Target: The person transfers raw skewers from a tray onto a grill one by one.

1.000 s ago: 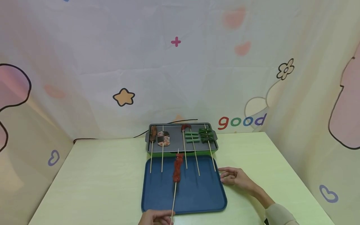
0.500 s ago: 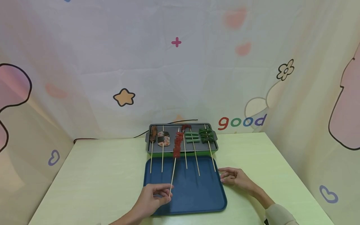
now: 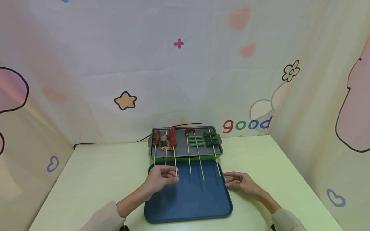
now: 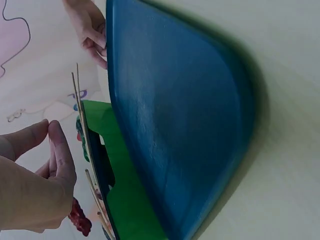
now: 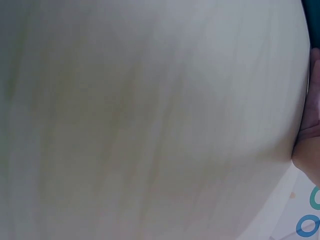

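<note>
My left hand (image 3: 160, 177) pinches the stick of a red meat skewer (image 3: 172, 137) between thumb and fingers, above the blue tray (image 3: 199, 202). The skewer's meat overlaps the grill pan (image 3: 180, 150) in the head view, close beside a pale-and-dark banded skewer (image 3: 165, 143). In the left wrist view, some red meat (image 4: 80, 220) shows beyond the fingers. My right hand (image 3: 242, 184) rests on the table by the tray's right rim, fingertips at the edge and fingers loosely bent. Only part of this hand (image 5: 311, 107) shows in the right wrist view.
On the pan lie a brown meat skewer (image 3: 156, 138), a curled dark-red skewer (image 3: 189, 131), a green-stick skewer (image 3: 196, 141) and a leafy green skewer (image 3: 211, 139). Their sticks reach over the tray. A printed curtain (image 3: 179, 80) hangs behind the table (image 3: 101, 179).
My left hand has moved forward over the tray, bringing the red meat skewer up over the pan and leftward beside the banded one. The right hand stays at the tray's rim.
</note>
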Demonstrator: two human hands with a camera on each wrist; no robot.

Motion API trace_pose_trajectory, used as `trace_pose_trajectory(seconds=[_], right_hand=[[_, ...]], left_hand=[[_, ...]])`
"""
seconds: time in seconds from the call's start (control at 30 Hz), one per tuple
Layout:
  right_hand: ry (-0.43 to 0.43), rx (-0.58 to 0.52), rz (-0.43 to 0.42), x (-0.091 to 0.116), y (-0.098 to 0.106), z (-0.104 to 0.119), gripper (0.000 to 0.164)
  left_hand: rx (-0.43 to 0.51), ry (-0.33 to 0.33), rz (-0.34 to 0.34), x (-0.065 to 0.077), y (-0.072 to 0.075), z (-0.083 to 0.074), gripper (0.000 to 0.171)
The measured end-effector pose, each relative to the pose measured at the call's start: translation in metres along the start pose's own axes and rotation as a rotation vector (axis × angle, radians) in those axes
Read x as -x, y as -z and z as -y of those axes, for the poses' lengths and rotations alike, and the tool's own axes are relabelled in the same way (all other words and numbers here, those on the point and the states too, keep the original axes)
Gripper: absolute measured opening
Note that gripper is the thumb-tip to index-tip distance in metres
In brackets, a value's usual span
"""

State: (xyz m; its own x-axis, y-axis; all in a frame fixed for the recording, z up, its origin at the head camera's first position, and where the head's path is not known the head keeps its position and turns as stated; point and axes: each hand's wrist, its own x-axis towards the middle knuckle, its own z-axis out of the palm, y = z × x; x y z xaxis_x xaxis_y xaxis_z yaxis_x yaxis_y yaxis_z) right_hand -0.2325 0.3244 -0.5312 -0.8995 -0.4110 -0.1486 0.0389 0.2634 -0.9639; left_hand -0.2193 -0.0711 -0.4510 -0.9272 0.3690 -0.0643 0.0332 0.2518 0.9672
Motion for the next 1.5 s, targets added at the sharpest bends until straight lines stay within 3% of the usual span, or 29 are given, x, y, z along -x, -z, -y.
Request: trace_pose_trajectory(seconds=[0.33,0.5,1.03,1.27,1.5], right_hand=[[-0.004,-0.011,0.005,0.0,0.0,0.0,0.055],[-0.005,-0.014,0.004,0.001,0.001,0.0,0.055],[-0.003,-0.008,-0.004,-0.001,0.0,-0.001,0.055],[-0.007,-0.002,-0.001,-0.003,0.0,0.0,0.055],[-0.004,0.0,-0.001,-0.001,0.0,0.001,0.054]], left_hand=[[-0.015,0.074,0.037,-0.027,0.006,0.0,0.036],[-0.022,0.117,0.04,-0.031,0.005,0.0,0.037],[-0.017,0.128,0.062,-0.04,0.004,0.0,0.041],[-0.024,0.123,0.099,-0.037,0.007,0.0,0.044],[0.01,0.122,0.2,-0.013,0.012,-0.002,0.046]])
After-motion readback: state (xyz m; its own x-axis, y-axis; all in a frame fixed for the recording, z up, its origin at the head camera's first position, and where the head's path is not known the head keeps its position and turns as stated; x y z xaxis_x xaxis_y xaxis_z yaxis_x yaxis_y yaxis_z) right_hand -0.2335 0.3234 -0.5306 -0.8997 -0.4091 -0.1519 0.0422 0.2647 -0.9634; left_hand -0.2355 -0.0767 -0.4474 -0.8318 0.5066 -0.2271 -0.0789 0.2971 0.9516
